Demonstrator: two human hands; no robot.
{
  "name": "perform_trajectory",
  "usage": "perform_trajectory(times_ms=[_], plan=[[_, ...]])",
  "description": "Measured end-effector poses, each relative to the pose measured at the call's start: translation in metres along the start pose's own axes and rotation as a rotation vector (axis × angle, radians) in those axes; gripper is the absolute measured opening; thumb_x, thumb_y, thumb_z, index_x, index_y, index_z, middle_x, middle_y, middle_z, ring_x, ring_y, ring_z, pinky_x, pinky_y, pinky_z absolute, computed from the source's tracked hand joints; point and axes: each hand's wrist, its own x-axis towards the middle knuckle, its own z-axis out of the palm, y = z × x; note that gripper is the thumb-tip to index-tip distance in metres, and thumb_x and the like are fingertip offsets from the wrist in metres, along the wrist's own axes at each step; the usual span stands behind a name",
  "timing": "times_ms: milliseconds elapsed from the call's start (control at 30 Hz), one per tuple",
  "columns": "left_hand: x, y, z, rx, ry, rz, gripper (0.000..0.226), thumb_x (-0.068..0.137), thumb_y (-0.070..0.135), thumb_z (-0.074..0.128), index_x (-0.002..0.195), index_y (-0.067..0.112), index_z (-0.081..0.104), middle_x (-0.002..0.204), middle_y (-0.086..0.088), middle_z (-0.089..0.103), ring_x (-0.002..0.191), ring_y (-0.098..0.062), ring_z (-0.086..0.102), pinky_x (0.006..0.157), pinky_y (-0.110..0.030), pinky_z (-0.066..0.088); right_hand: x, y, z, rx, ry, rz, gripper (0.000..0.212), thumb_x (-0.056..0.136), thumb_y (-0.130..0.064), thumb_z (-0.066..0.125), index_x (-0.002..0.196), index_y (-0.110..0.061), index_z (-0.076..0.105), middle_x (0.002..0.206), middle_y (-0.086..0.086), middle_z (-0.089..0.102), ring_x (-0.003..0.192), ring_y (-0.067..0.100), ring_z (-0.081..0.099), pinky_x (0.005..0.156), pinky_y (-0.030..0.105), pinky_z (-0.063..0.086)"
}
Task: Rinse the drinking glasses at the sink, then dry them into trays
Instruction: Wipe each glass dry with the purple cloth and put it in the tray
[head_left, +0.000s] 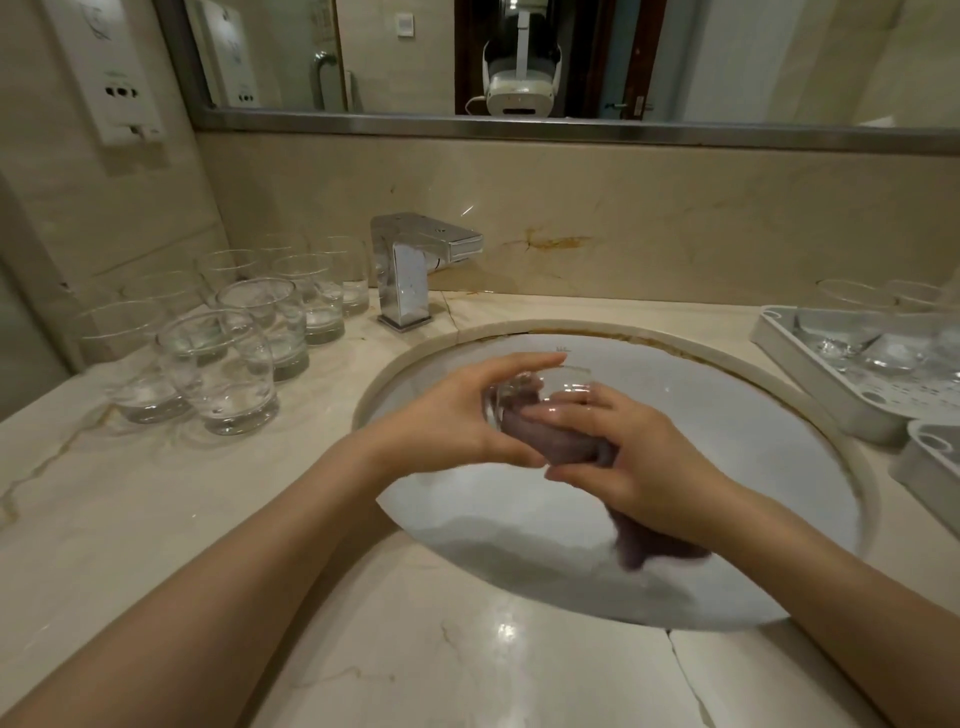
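Left hand (457, 415): grips wet glass (540, 395) over sink (727, 467); could slip.
Right hand (634, 457): pinches cloth (561, 441); hard twisting risks cracking.

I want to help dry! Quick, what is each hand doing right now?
Left hand: closed round the clear drinking glass, held over the sink.
Right hand: closed on the purple-grey cloth, which is pushed into the glass.

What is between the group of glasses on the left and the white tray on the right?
In the head view: the faucet, the sink.
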Motion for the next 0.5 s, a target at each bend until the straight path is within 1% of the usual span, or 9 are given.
perform_trajectory(times_ms=[67, 100, 167, 233, 300, 367, 400, 467, 500], plan=[[-0.001, 0.003, 0.000, -0.145, -0.057, -0.061, 0.084, 0.072, 0.000, 0.080, 0.138, 0.039, 0.044, 0.126, 0.008, 0.054, 0.112, -0.007, 0.057, 0.088, -0.025, 0.054, -0.002, 0.012, -0.001, -0.409, 0.015, -0.276, 0.054, 0.070, -0.026, 0.083, 0.120, -0.032, 0.064, 0.113, 0.004, 0.065, 0.079, 0.023, 0.061, 0.061, 0.032, 0.049], [-0.001, 0.003, 0.001, -0.156, -0.069, -0.059, 0.086, 0.072, -0.002, 0.079, 0.140, 0.037, 0.043, 0.126, 0.008, 0.055, 0.112, -0.007, 0.058, 0.087, -0.025, 0.054, -0.002, 0.016, -0.001, -0.488, 0.026, -0.322, 0.060, 0.067, -0.024, 0.086, 0.122, -0.032, 0.062, 0.113, 0.007, 0.065, 0.074, 0.026, 0.060, 0.056, 0.033, 0.048], [0.000, 0.003, 0.004, -0.151, -0.055, -0.037, 0.087, 0.073, -0.001, 0.078, 0.142, 0.034, 0.041, 0.126, 0.007, 0.056, 0.113, -0.006, 0.058, 0.088, -0.023, 0.053, -0.001, 0.019, 0.000, -0.476, 0.066, -0.297, 0.069, 0.066, -0.023, 0.087, 0.124, -0.035, 0.053, 0.114, 0.007, 0.065, 0.072, 0.028, 0.059, 0.054, 0.036, 0.050], [0.001, 0.001, 0.011, -0.103, -0.015, -0.012, 0.087, 0.072, 0.002, 0.080, 0.143, 0.032, 0.040, 0.124, 0.003, 0.058, 0.114, -0.007, 0.058, 0.094, -0.025, 0.051, -0.002, 0.021, 0.004, -0.411, 0.078, -0.226, 0.067, 0.068, -0.025, 0.085, 0.124, -0.036, 0.052, 0.116, 0.005, 0.064, 0.075, 0.029, 0.060, 0.055, 0.039, 0.054], [0.002, -0.002, 0.017, -0.007, 0.045, 0.022, 0.087, 0.071, 0.008, 0.083, 0.141, 0.034, 0.039, 0.124, -0.003, 0.056, 0.118, -0.011, 0.054, 0.102, -0.029, 0.046, -0.002, 0.020, 0.006, -0.255, 0.050, -0.121, 0.057, 0.071, -0.030, 0.078, 0.124, -0.033, 0.060, 0.117, 0.000, 0.063, 0.086, 0.026, 0.063, 0.066, 0.040, 0.056], [0.002, -0.004, 0.020, 0.129, 0.092, 0.074, 0.086, 0.071, 0.014, 0.084, 0.140, 0.038, 0.037, 0.124, -0.004, 0.051, 0.118, -0.015, 0.051, 0.103, -0.027, 0.042, 0.000, 0.012, 0.005, 0.003, 0.010, 0.060, 0.048, 0.074, -0.029, 0.077, 0.120, -0.031, 0.065, 0.115, -0.010, 0.061, 0.096, 0.013, 0.061, 0.081, 0.032, 0.053], [0.003, -0.005, 0.020, 0.208, 0.099, 0.108, 0.086, 0.072, 0.016, 0.083, 0.141, 0.037, 0.036, 0.124, -0.004, 0.049, 0.115, -0.017, 0.051, 0.101, -0.028, 0.043, 0.002, 0.007, 0.004, 0.117, -0.016, 0.146, 0.045, 0.074, -0.025, 0.080, 0.115, -0.036, 0.065, 0.112, -0.014, 0.061, 0.096, 0.007, 0.059, 0.084, 0.027, 0.050], [0.003, -0.009, 0.020, 0.382, 0.089, 0.169, 0.088, 0.073, 0.021, 0.082, 0.145, 0.034, 0.034, 0.126, -0.004, 0.048, 0.111, -0.021, 0.050, 0.098, -0.033, 0.044, 0.005, 0.002, -0.001, 0.301, -0.100, 0.281, 0.046, 0.074, -0.014, 0.081, 0.102, -0.044, 0.061, 0.101, -0.016, 0.065, 0.091, 0.001, 0.061, 0.080, 0.018, 0.047], [0.002, -0.012, 0.020, 0.463, 0.080, 0.187, 0.089, 0.073, 0.023, 0.082, 0.147, 0.034, 0.032, 0.128, -0.005, 0.047, 0.111, -0.023, 0.049, 0.098, -0.036, 0.044, 0.005, 0.001, -0.004, 0.394, -0.161, 0.340, 0.047, 0.074, -0.010, 0.080, 0.101, -0.043, 0.061, 0.097, -0.016, 0.067, 0.088, 0.000, 0.063, 0.079, 0.014, 0.048]])
